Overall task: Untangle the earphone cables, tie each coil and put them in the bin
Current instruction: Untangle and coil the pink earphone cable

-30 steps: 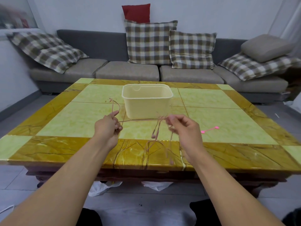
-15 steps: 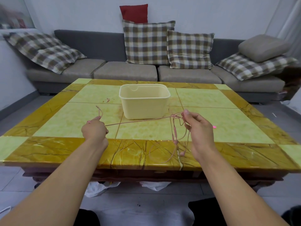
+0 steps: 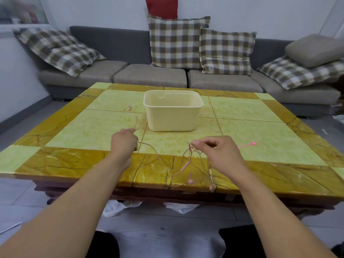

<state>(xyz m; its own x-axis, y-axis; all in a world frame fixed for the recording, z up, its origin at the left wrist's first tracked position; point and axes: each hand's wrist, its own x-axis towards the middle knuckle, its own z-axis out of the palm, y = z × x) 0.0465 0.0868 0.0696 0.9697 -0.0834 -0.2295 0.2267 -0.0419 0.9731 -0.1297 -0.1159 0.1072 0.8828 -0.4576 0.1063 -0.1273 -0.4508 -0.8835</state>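
- My right hand pinches the pink earphone cable at a bunched knot between thumb and fingertip, above the near edge of the table.
- From that pinch the loose ends fall straight down toward me; two earbuds dangle in front of the table's edge.
- My left hand is curled around the other stretch of the same cable, a short tail sticking up past my knuckles.
- Between the two hands the cable sags in a slack arc, running left to right across the table's front; the hands are level and apart.
- The bin stands beyond both hands at the table's middle, a little nearer my left.
- A pink tie lies on the table just right of my right hand, so I judge that hand better placed to reach it.
- No coil is tied yet, by my reading; I cannot tell whether the bin holds anything.
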